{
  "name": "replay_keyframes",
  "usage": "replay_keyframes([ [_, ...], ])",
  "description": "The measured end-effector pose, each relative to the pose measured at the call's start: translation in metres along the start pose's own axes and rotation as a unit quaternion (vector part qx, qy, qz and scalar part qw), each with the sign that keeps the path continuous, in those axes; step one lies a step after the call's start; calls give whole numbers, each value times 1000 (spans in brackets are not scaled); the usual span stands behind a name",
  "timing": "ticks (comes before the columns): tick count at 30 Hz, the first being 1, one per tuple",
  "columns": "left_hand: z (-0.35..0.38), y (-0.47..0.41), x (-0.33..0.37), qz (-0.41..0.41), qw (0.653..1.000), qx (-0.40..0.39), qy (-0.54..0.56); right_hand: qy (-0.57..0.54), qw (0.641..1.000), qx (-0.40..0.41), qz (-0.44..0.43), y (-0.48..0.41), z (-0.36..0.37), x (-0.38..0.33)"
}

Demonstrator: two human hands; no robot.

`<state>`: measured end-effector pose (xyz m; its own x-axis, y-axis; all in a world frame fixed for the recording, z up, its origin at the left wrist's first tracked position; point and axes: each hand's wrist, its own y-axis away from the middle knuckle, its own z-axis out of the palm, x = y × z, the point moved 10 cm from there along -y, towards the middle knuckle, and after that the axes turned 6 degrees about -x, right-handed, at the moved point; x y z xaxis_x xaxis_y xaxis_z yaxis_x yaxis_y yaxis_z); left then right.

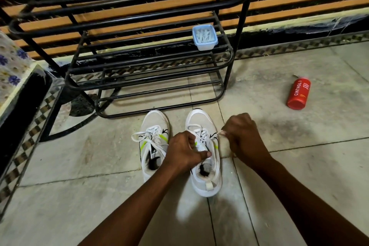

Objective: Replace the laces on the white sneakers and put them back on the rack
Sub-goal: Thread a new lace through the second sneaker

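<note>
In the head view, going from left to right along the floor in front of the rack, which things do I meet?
left sneaker → right sneaker → right hand, pinching a lace → red bottle. The left hand overlaps the right sneaker, so it is omitted.

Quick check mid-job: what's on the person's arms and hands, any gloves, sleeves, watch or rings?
Nothing worn that shows. The left hand and right hand have no gloves and no visible rings. The left forearm and right forearm are uncovered to the frame's edge: no sleeves, watch or bands.
</note>
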<state>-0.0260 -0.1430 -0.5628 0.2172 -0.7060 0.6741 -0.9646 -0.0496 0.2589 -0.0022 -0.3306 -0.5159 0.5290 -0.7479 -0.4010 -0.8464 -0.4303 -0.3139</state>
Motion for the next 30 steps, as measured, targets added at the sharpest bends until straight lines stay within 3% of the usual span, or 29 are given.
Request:
replay_keyframes([
  [2,0,0,-1,-3,1000,-4,-3,-114,983,113,86,0,-27,2],
  [3,1,-1,-1,-5,1000,-8,-9,-241,952,138,130,0,-29,8],
  [4,1,-1,-1,-7,1000,-11,-15,-382,893,155,178,0,-23,17],
  [5,0,0,0,-8,1000,-13,-20,-458,848,154,219,-1,-16,22],
  [6,-1,0,0,-10,1000,-12,-21,-475,836,135,239,-2,-10,23],
  [9,-1,1,0,-11,1000,-7,-6,-221,964,3,149,-9,-11,10],
  [10,-1,2,0,-13,1000,-6,4,-131,982,-63,121,-8,-1,6],
  [12,0,3,-1,-13,1000,-7,14,-62,980,-164,94,1,17,1],
  [16,1,3,0,-14,1000,-7,13,0,970,-220,98,-1,12,-2],
  [23,1,2,1,-17,1000,-14,11,32,975,-214,54,-27,-25,-31],
  [30,3,1,0,-23,1000,-16,13,-19,992,-128,6,-34,-62,-62],
])
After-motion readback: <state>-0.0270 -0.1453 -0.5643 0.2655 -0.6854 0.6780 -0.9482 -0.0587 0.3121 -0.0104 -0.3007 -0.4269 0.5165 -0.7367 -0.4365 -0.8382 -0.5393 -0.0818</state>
